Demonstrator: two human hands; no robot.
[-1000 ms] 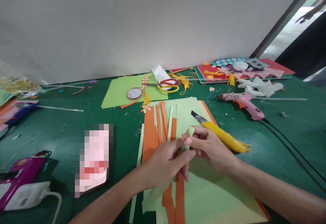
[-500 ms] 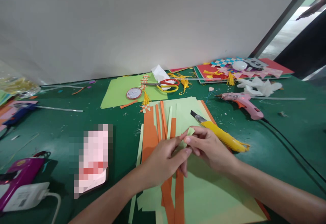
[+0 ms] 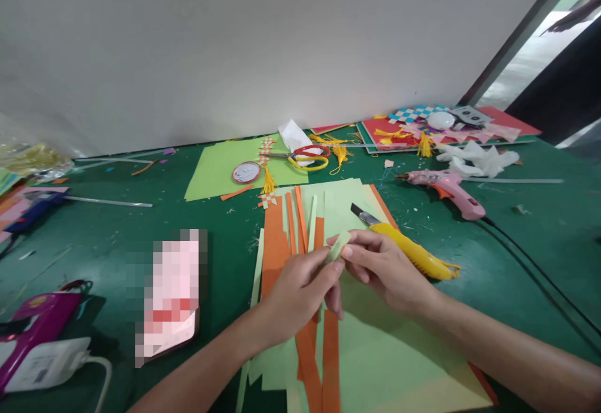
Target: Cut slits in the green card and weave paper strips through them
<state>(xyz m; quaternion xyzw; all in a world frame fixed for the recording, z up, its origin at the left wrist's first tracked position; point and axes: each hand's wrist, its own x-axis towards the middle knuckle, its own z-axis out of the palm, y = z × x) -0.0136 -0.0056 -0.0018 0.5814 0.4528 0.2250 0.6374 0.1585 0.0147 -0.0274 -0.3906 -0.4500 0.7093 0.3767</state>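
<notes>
Between both hands is a small pale green paper strip, pinched at its ends. My left hand grips its lower end between thumb and fingers. On the other side my right hand holds it with thumb and forefinger. Under the hands lie pale green paper sheets and several orange paper strips. A yellow utility knife, its blade toward the wall, rests on the paper just beyond my right hand.
A pink glue gun lies at the right, its cord trailing forward. Yellow-and-red-handled scissors and a round tin sit on green paper at the back. A blurred phone and a purple device are at the left.
My left hand has shifted slightly left and down, away from my right fingertips. More of the pale green strip now shows between the hands.
</notes>
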